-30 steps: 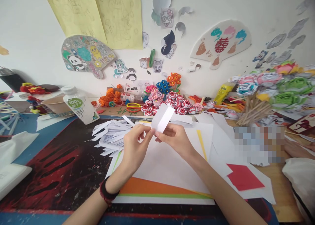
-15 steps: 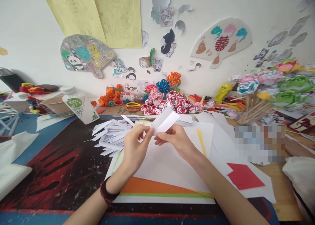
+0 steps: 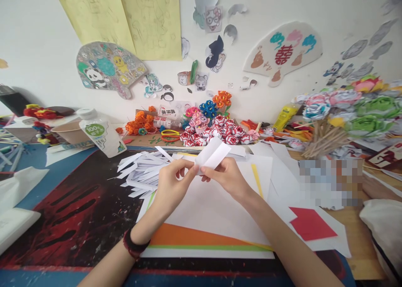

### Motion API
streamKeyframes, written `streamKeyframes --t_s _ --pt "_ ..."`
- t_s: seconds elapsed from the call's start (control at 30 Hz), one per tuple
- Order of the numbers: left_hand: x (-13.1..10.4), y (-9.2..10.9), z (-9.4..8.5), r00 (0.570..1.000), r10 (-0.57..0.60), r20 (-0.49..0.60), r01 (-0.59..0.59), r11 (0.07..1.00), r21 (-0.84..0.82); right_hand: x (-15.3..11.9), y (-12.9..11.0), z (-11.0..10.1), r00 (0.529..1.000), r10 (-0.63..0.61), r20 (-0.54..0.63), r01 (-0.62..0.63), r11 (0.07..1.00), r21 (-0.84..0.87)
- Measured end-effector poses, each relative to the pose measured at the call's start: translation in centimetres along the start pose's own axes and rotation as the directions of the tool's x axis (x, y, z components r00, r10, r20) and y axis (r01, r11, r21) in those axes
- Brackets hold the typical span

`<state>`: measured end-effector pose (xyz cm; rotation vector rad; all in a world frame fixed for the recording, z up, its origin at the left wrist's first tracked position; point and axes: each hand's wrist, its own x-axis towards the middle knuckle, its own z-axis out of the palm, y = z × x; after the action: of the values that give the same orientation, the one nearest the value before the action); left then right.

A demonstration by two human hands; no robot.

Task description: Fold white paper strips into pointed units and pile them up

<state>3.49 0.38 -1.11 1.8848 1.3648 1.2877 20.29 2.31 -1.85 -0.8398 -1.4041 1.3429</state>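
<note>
Nearest, at six o'clock, an orange sheet (image 3: 185, 237) lies under a white sheet (image 3: 216, 211). At centre, the left hand (image 3: 174, 184) and right hand (image 3: 229, 177) both pinch the lower edge of a creased paper piece (image 3: 211, 153), with white strips (image 3: 143, 171) heaped at nine o'clock. Beyond are red-and-white flowers (image 3: 231, 139) at twelve o'clock and a painted fan (image 3: 284, 56) at one o'clock

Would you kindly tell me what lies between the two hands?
In the head view, a folded white paper is between the left hand and the right hand, pinched by both.
</note>
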Motion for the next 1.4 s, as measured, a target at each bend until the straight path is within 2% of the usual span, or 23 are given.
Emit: streamKeyframes --t_s 0.33,0.5,0.6,0.7,0.97,1.07,1.23,1.4 --pt "0.1 -0.15 -0.46 1.0 0.001 -0.004 -0.001 0.995 -0.098 -0.18 -0.51 -0.19 0.999 0.011 0.035 -0.01 0.999 -0.048" --pt "0.43 0.1 -0.76 0.994 0.004 0.107 0.009 0.993 -0.122 -0.18 -0.73 -0.39 0.999 0.006 0.044 -0.004 0.999 -0.034" --pt "0.47 0.55 -1.03 0.977 0.022 0.213 -0.004 0.997 -0.083 -0.17 -0.8 -0.58 0.999 -0.003 0.044 0.004 0.999 -0.032" --pt "0.34 0.77 -0.96 0.961 0.024 0.276 0.013 0.992 -0.129 -0.16 -0.78 -0.7 0.999 -0.016 0.049 0.017 1.0 -0.025" --pt "-0.01 0.43 -0.11 0.983 0.024 0.18 0.002 0.99 -0.144 -0.24 -0.69 -0.44 0.999 -0.047 -0.008 0.047 0.999 -0.006" --pt "-0.11 0.49 -0.08 0.979 0.028 0.2 0.002 0.989 -0.149 -0.23 -0.82 -0.62 0.998 -0.057 -0.023 0.057 0.998 -0.009" --pt "-0.23 0.63 -0.21 0.968 0.089 0.236 -0.064 0.991 -0.114 -0.15 -0.81 -0.71 0.998 -0.061 -0.025 0.061 0.998 -0.002" --pt "0.0 0.43 -0.42 0.972 0.055 0.229 -0.038 0.996 -0.08 -0.09 -0.5 -0.3 1.0 -0.017 -0.003 0.017 1.0 0.023"
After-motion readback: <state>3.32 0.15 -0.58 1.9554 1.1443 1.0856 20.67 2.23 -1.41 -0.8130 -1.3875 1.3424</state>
